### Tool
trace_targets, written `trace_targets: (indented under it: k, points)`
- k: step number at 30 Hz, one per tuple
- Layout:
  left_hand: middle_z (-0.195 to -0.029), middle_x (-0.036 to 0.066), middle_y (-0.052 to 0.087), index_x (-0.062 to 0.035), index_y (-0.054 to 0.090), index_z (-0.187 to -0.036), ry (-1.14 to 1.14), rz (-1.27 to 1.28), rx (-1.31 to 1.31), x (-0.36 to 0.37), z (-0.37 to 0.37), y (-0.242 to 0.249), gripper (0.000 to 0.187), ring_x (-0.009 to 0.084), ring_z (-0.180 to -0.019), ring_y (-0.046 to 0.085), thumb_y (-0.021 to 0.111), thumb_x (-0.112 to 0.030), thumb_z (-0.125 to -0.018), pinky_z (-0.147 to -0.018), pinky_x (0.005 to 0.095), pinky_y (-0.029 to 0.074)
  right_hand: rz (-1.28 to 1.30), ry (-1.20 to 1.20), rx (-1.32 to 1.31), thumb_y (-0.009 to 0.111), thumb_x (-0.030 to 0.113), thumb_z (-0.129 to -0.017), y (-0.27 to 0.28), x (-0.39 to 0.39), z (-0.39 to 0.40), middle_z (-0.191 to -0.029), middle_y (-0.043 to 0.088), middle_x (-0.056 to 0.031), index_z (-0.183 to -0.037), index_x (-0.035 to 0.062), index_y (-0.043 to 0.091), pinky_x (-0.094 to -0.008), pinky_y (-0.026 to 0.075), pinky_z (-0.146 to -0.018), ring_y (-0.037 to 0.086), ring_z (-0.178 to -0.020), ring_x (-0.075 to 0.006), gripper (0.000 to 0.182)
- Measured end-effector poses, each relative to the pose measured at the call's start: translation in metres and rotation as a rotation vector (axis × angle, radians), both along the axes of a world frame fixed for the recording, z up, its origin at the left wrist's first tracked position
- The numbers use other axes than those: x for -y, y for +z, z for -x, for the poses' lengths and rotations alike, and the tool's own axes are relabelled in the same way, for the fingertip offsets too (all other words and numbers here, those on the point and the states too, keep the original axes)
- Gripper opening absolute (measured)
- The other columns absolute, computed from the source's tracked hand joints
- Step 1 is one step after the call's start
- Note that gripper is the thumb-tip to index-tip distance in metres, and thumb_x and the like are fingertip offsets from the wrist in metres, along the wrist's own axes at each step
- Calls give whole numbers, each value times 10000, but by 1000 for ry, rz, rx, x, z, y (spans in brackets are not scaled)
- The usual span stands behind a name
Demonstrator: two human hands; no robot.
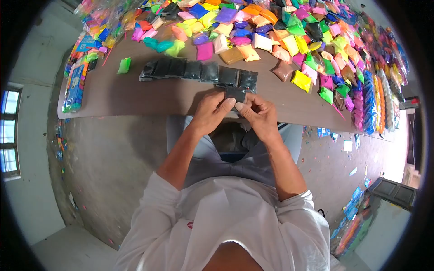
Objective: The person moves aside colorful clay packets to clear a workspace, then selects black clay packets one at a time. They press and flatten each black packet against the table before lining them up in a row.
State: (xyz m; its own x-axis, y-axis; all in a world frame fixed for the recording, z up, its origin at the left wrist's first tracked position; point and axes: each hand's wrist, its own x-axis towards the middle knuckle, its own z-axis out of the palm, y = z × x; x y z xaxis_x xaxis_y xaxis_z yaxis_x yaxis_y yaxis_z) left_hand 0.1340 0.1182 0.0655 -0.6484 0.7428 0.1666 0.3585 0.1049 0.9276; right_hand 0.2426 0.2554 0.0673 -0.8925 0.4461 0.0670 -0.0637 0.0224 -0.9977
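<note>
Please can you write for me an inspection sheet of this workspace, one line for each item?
Surface: brown table, coloured packets heaped along its far side.
Work things: one black packet held up; more black packets in a row beyond it.
Clutter: coloured packets in a dense pile; one green packet apart at left; filled clear bags at the right end.
Grips: left hand and right hand both pinch the held packet.
Cables: none clearly seen; a small dark loop beside the right sleeve cannot be identified.
Surroundings: floor with scattered scraps; barred window at left.
</note>
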Motion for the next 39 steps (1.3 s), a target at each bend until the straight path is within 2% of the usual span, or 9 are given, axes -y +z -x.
trace_targets:
  k: [3,11,18,25,27,28,30,34,39]
  points:
    - [-728,146,548,21,613,-917,-6,5,23,2,-1,0,329,218,-646,478,591,-307,-935,-609,359,421,295,-93,-42,708,138,-892,3,1,2,-725,556,62,-1079,28,677,-192,360,-529,459,-612,-24,219]
    - [-712,143,502,32,543,-829,-62,122,-94,5,7,-5,360,209,-663,452,609,-308,-926,-602,365,419,304,-158,8,657,178,-932,-6,0,5,-695,587,26,-1030,35,661,-190,370,-508,490,-573,-36,174]
    - [-712,104,484,24,526,-824,-77,67,16,6,6,0,339,157,-692,431,607,-289,-925,-612,346,429,410,-154,-49,598,258,-971,-2,-2,3,-686,600,-23,-955,50,615,-209,373,-481,513,-551,-79,209]
    - [-713,87,469,16,518,-814,-76,79,28,7,7,-2,327,146,-687,410,607,-279,-923,-619,335,408,563,-140,-107,588,213,-969,5,-8,-18,-715,628,-42,-833,60,585,-215,372,-493,532,-563,-78,204]
    - [-714,89,476,17,535,-824,-72,100,20,7,7,2,320,146,-686,419,610,-279,-920,-617,337,412,269,-104,71,620,160,-942,6,-6,-40,-738,630,-34,-806,32,617,-209,385,-528,529,-603,-63,187]
    - [-715,90,482,17,551,-835,-71,120,13,7,6,5,314,146,-686,428,612,-280,-918,-615,339,416,269,-102,74,620,160,-942,4,-1,-46,-738,630,-34,-806,32,617,-209,385,-528,529,-603,-63,187]
    - [-718,95,496,16,573,-855,-70,118,31,7,3,9,304,152,-686,446,613,-279,-916,-613,343,423,-76,-45,14,659,83,-898,-5,5,-56,-744,623,-12,-824,-1,654,-198,398,-562,515,-634,-49,113]
    - [-729,113,535,13,622,-909,-73,146,-1,6,2,12,289,169,-688,491,617,-276,-911,-611,353,441,-110,-26,102,688,33,-860,-6,5,-55,-745,610,15,-914,-21,676,-201,420,-587,502,-641,-40,77]
    - [-743,128,564,12,630,-892,-61,141,-19,7,3,5,272,207,-691,529,647,-259,-883,-612,360,446,-61,-267,70,738,79,-813,8,9,-24,-719,595,22,-967,-1,690,-231,443,-572,519,-636,-52,180]
